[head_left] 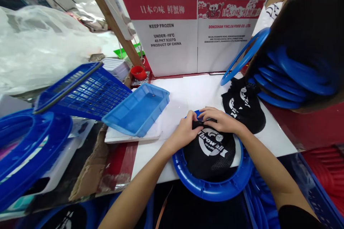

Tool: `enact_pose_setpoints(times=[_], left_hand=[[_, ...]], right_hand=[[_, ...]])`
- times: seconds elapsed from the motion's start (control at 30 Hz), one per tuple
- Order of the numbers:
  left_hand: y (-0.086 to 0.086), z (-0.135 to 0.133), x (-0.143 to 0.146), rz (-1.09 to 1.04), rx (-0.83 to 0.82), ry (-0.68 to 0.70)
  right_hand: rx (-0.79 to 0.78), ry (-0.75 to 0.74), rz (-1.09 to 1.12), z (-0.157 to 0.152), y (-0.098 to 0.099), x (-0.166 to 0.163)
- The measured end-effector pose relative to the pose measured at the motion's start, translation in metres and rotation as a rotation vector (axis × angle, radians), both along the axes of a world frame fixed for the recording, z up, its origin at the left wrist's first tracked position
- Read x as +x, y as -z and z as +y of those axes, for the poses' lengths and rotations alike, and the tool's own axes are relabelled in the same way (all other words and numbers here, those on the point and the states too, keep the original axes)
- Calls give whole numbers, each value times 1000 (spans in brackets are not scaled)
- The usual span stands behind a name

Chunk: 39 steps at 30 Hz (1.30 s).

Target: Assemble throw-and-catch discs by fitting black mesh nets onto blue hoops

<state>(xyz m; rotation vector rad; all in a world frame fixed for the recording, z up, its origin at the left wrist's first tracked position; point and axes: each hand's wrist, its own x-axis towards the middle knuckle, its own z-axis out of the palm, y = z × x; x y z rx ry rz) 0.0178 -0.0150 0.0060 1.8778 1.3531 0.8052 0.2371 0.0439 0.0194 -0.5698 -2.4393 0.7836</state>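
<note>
A blue plastic ring lies at the front edge of the white worktop, partly overhanging it. Inside it is a black mesh cloth with a white "Throw Ball" print. My left hand pinches the cloth's upper edge at the ring's far side. Close beside it, my right hand has its fingers bent over the same edge and the ring's far rim. More black printed mesh cloths lie in a pile to the right of my right hand.
A light-blue tray and a blue basket stand left. At right, a tilted cardboard box holds several blue rings, and one thin blue ring leans against it. White printed cartons wall off the back. Red parts sit low right.
</note>
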Motion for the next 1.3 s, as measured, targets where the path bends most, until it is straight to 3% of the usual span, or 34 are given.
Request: enact_pose_setpoints(times=[0.07,0.17,0.33,0.47,0.63,1.03,1.3], left_hand=[[1,4,-5,-193,-40,-12],[-1,6,-9,-267,-8,48],[0,7,-6,-81,154,96],[12,9,-3,176,280,61],[17,10,-1,220,351,44],[15,11,-1,469,327,48],[14,12,-1,519,264,46]], right_hand=[[-72,78,30,-1,1,0],[-183,170,40,0,6,-1],[-185,306,80,6,12,-3],[-115,308,43,9,12,-6],[-93,348,44,12,14,-9],[-293,476,-140,24,16,-18],[-193,497,-190,22,15,-21]])
